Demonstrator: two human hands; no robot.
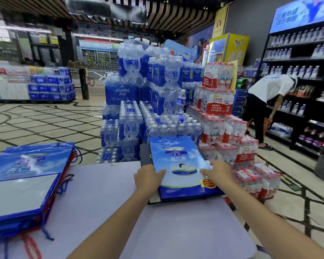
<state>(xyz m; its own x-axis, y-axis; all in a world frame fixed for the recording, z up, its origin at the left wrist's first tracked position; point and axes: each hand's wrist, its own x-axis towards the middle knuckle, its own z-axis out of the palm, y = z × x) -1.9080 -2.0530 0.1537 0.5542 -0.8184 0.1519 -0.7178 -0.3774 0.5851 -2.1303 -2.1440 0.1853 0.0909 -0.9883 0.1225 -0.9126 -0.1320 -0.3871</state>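
Glossy laminated paper bag (178, 159), smooth matt table (105, 202), shiny plastic-wrapped bottle packs (131, 126)

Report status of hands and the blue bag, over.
Right hand flat on blue paper bag; left hand at its edge, grip unclear. Bag lies flat over dark item on table. Bag stack lies apart, left.
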